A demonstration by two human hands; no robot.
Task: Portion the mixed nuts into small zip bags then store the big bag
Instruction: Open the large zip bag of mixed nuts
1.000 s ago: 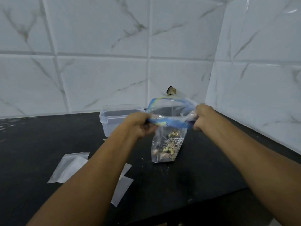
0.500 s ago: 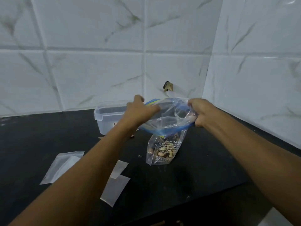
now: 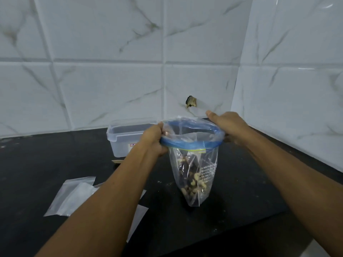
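The big clear zip bag (image 3: 194,164) with a blue seal strip hangs above the black counter, its mouth spread wide open. Mixed nuts (image 3: 191,182) fill its lower part. My left hand (image 3: 155,140) grips the left side of the rim. On the right side of the rim, my right hand (image 3: 227,125) holds the bag with fingers curled under it and the thumb stretched out. Small empty zip bags (image 3: 72,196) lie flat on the counter at the left, partly hidden by my left forearm.
A clear plastic container (image 3: 128,136) without a lid stands behind my left hand near the wall. The black counter (image 3: 241,191) ends in a front edge at the lower right. White marble tile walls meet in a corner at the back right.
The bag's mouth has gone from pinched nearly flat to a wide round opening. My left hand shifted back onto the left rim, and the bag now hangs a little lower and nearer.
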